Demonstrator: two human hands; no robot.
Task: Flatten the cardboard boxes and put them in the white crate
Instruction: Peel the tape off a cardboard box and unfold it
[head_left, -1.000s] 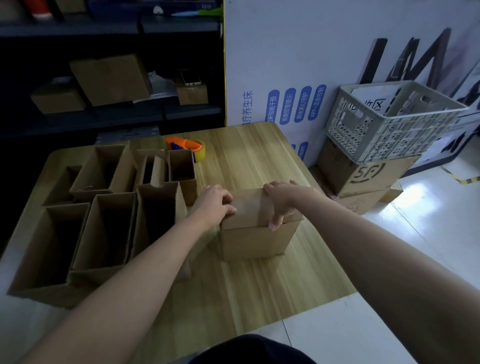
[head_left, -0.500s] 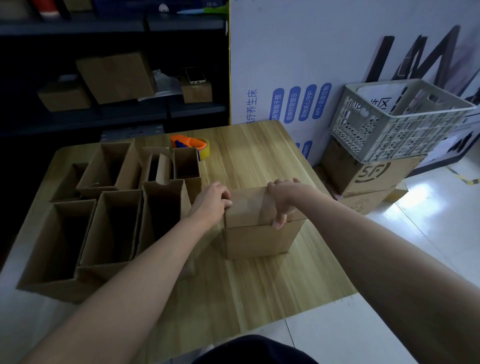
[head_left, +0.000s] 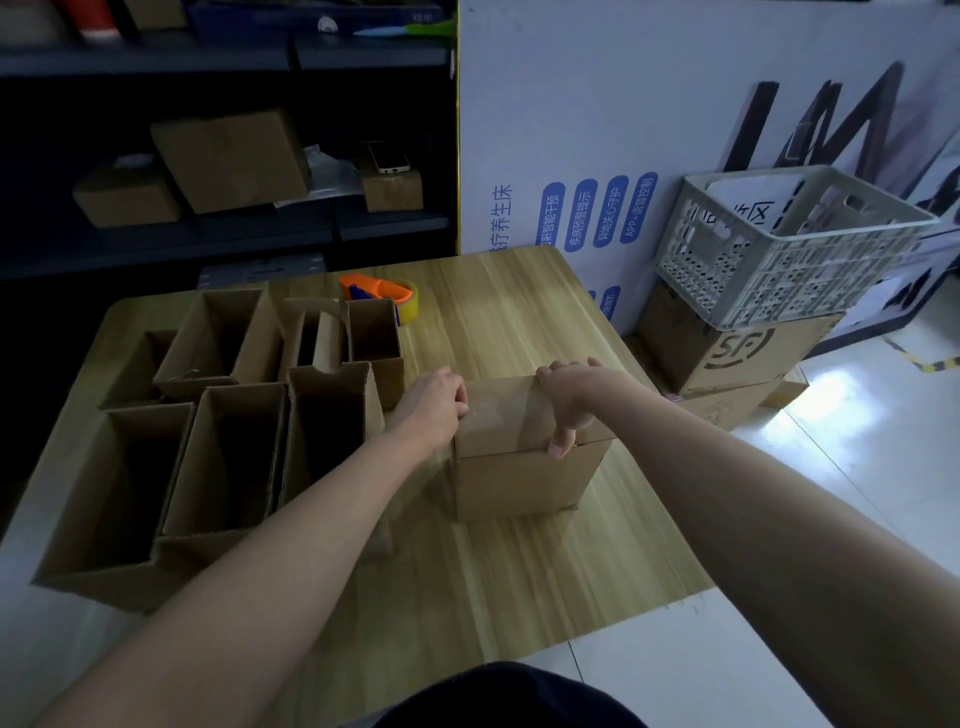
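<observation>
A closed cardboard box (head_left: 519, 480) stands on the wooden table (head_left: 519, 571) near its right side. My left hand (head_left: 431, 402) grips the box's top left edge with curled fingers. My right hand (head_left: 569, 402) holds the top flap at the right, thumb hooked over its front edge. Several open cardboard boxes (head_left: 228, 457) stand packed together on the table's left half. The white crate (head_left: 789, 244) sits to the right, off the table, on a stack of brown cartons.
An orange tape dispenser (head_left: 382, 293) lies at the table's back, behind the open boxes. The brown cartons (head_left: 727, 353) under the crate stand on the white floor. Dark shelves (head_left: 234, 156) with more boxes and a phone run behind the table.
Both hands stay on the same box. The box and hands have barely shifted; only the view has moved slightly.
</observation>
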